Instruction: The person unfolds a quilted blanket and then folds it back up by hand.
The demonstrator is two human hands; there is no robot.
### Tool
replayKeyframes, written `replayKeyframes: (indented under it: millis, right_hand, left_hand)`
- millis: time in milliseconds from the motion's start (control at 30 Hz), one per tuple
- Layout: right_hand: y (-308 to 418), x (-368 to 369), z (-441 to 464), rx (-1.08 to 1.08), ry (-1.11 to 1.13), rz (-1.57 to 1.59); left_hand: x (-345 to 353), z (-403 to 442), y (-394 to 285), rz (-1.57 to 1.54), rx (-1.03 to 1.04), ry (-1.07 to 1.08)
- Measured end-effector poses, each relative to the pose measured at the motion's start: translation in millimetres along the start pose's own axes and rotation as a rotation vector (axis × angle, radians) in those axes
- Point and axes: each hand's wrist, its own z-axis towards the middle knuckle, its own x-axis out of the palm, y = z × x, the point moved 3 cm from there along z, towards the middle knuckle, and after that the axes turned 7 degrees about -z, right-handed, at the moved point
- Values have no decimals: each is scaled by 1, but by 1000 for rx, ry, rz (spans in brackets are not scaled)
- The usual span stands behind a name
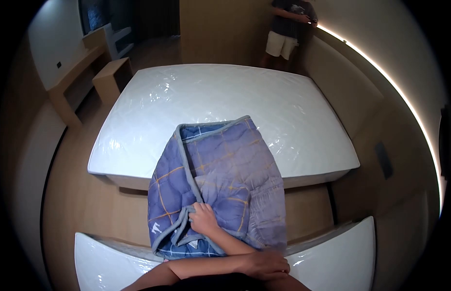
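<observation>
A blue-purple quilt [220, 160] with orange and white check lines and a grey bound edge hangs folded in front of me, over the near side of the far mattress. My right hand [203, 218] is closed on its bound edge near the lower middle, where a small white label shows. Crossing over my right forearm, my left hand [266, 264] lies at the quilt's lower right corner with its fingers curled on the cloth. Part of that grip is hidden, and the cloth there is slightly blurred.
The plastic-wrapped white mattress [225, 89] lies ahead, with wooden floor [308, 208] before it. Another wrapped mattress [109, 262] is beneath me. Wooden desk [65, 92] and stool [106, 77] stand left. A person [288, 29] stands at the back right, near a lit wall strip [380, 65].
</observation>
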Motion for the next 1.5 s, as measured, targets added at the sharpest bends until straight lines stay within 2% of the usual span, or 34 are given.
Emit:
replayKeyframes:
  millis: [100,133,167,200,233,267,300,367,400,433,500,533,667,767,800,833,900,967,1000,1033,1067,1100,1133,1167,1200,1233,1267,1300,1333,1367,1400,1433,1467,1500]
  right_hand:
    - [-2,7,-3,-1,35,-8]
    - [-1,2,-2,-9,42,-12]
    - [-1,-3,-3,-16,43,-15]
    - [-1,-4,-6,-33,33,14]
    - [-4,-5,-6,-52,13,35]
    - [-6,-6,-5,-70,-9,52]
    - [-8,-3,-6,-57,-26,83]
    - [-12,6,-11,-25,-65,141]
    - [-5,-11,-8,-68,-40,73]
    - [-3,-16,-6,-83,-46,80]
    - [-2,-24,-6,-128,-37,127]
    - [-1,-29,-6,-148,-28,148]
    - [3,-48,-12,-171,13,236]
    - [8,-66,-14,-149,52,276]
    - [8,-72,-10,-148,60,283]
    - [6,-78,-8,-106,39,294]
    - [-6,-96,-8,-38,-22,296]
    - [-22,-124,-8,25,-98,278]
    - [-39,-148,-13,28,-136,258]
    - [-48,-186,-15,68,-361,263]
    - [-65,-226,-29,137,-429,215]
    - [-77,-257,-45,422,-518,518]
    - [-113,-271,-79,652,-588,606]
    - [-133,-282,-98,667,-653,850]
    - [-148,-286,-124,754,-584,912]
    - [-170,-275,-158,863,-536,906]
    - [-176,-260,-185,976,-463,893]
    - [-184,-233,-219,1041,-465,837]
    - [-179,-218,-240,1053,-398,664]
    - [-184,-190,-282,1173,-413,669]
    - [-173,-163,-304,1251,-558,782]
    - [-163,-142,-334,1307,-665,1059]
    - [-152,-124,-344,1227,-683,1081]
    - [-140,-115,-331,1380,-823,1137]
  left_hand:
    - [-3,-11,-4,157,-369,201]
    - [5,-36,17,112,-166,-3]
    - [-16,-48,9,-15,-181,-70]
    - [-36,-68,1,139,-62,-318]
    - [-65,-86,-15,266,-191,-316]
    - [-80,-124,-8,470,-192,-563]
    - [-110,-138,-35,659,-386,-708]
    - [-137,-181,-59,1073,-693,-856]
    - [-140,-197,-66,1186,-846,-883]
    - [-141,-212,-62,1145,-976,-842]
    - [-132,-229,-42,1004,-1114,-629]
    - [-125,-229,-37,1127,-1126,-498]
    - [-122,-224,-37,929,-1045,-593]
    - [-136,-230,-34,797,-997,-538]
    - [-144,-231,-36,741,-1007,-519]
    - [-156,-232,-37,670,-1141,-470]
    - [-174,-235,-53,735,-1256,-678]
    - [-189,-285,-53,866,-731,-1269]
    - [-205,-305,-83,947,-838,-1407]
    - [-216,-333,-106,985,-549,-1654]
    - [-226,-346,-139,911,-382,-1754]
    - [-226,-364,-164,814,-300,-1871]
    - [-223,-386,-174,689,-245,-1960]
    - [-216,-405,-178,720,-302,-1968]
    - [-203,-415,-178,748,-539,-1942]
    - [-189,-431,-172,755,-738,-1829]
    - [-170,-466,-152,669,-863,-1850]
    - [-150,-470,-138,706,-906,-1798]
    - [-126,-484,-120,647,-1094,-1768]
    - [-102,-504,-99,591,-1248,-1736]
    - [-80,-511,-83,409,-1347,-1755]
    - [-55,-524,-60,531,-1190,-1807]
    - [-33,-529,-40,364,-1111,-1996]
    - [-26,-504,-36,79,-886,-2092]
